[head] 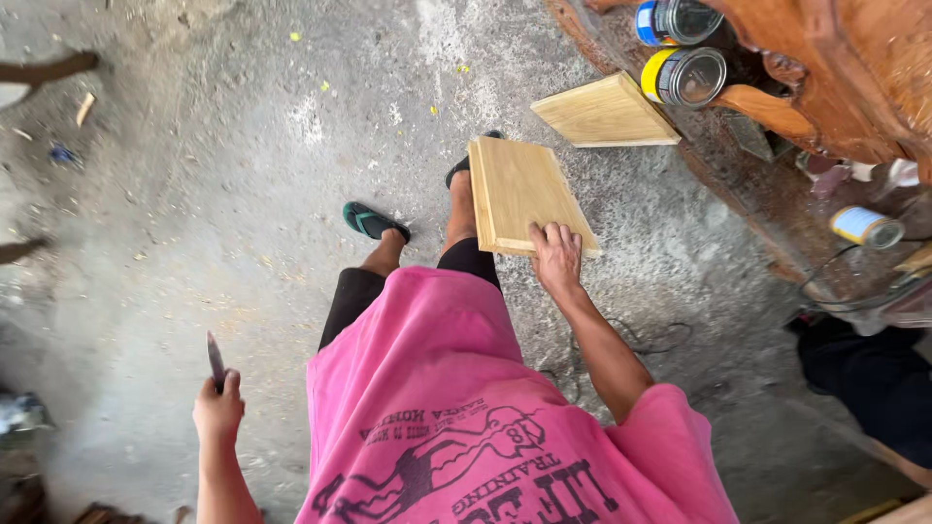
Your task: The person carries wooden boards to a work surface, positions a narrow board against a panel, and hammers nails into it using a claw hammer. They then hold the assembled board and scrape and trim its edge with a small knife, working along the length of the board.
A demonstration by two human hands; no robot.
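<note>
My right hand [556,256] grips the near edge of a pale wooden panel [522,191] and carries it flat out in front of me. My left hand [217,408] hangs at my side, closed around the handle of a narrow dark blade [215,360] that points up. I stand on a grey concrete floor in a pink shirt and green sandals [373,220].
A second pale wooden panel [604,113] lies on the edge of a reddish-brown workbench [738,180] at the upper right. Two tins [682,75] stand near carved wooden furniture [825,68]. A small can [864,226] and cables lie at right. Wood scraps litter the floor at left.
</note>
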